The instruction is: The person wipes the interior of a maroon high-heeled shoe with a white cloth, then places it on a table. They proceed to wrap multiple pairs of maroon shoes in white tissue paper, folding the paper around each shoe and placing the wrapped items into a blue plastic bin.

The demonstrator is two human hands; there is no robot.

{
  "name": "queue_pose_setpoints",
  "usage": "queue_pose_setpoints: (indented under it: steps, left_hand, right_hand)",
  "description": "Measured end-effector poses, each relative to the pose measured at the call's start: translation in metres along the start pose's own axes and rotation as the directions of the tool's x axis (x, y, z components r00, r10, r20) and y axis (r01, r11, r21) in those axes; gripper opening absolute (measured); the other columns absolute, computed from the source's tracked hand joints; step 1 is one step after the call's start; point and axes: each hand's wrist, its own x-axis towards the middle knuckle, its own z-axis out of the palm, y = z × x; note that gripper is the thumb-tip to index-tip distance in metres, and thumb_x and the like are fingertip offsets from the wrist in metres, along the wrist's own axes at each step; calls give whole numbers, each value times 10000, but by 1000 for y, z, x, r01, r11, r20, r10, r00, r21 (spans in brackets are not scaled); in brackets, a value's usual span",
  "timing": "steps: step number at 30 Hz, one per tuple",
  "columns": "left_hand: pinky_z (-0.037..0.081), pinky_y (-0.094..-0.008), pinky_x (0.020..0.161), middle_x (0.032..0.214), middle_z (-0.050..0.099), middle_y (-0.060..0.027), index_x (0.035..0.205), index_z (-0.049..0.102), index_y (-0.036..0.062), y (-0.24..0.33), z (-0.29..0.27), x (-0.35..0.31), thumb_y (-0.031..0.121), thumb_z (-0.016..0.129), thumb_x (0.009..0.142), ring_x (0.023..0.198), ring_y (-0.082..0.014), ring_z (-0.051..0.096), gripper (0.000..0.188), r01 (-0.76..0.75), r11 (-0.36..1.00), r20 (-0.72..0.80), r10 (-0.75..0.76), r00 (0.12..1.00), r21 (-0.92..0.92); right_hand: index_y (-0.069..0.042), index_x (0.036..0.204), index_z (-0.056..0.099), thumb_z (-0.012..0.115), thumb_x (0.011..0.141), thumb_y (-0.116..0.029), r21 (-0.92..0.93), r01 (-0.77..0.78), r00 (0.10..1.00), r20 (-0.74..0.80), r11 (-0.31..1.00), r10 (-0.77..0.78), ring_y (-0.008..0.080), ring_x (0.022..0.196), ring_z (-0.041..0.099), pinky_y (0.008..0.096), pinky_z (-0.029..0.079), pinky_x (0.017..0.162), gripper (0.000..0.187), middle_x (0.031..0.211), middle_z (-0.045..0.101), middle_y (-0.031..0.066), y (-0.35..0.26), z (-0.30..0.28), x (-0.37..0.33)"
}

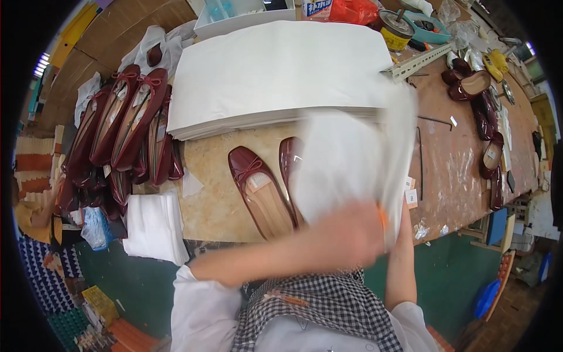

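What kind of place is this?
It looks like a shoe workshop, maybe part of a factory. Shiny dark red shoes are heaped on the left, a thick stack of white paper lies on the worktable, and more shoes sit on the right.

Beyond the left grip (359,236), a pack (316,8) bears blue characters, a tin (395,39) dark print on yellow. Tags (411,198) right of the grip are too small to read.

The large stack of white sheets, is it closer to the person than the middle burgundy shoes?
No, the stack of white sheets lies farther away, beyond the middle burgundy shoes.
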Motion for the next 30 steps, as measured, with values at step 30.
queue_pose_setpoints:
  steps: [30]
  left_hand:
    - [360,-369,824,928,591,-127,1003,599,-48,-18,56,-70,561,622,724,938,-262,478,671,317,870,-62,-318,946,378]
  right_hand:
    - [16,1043,611,663,739,-10,-829,384,923,343,406,-173,155,874,602,266,473,754,309,943,610,57,36,20,15]
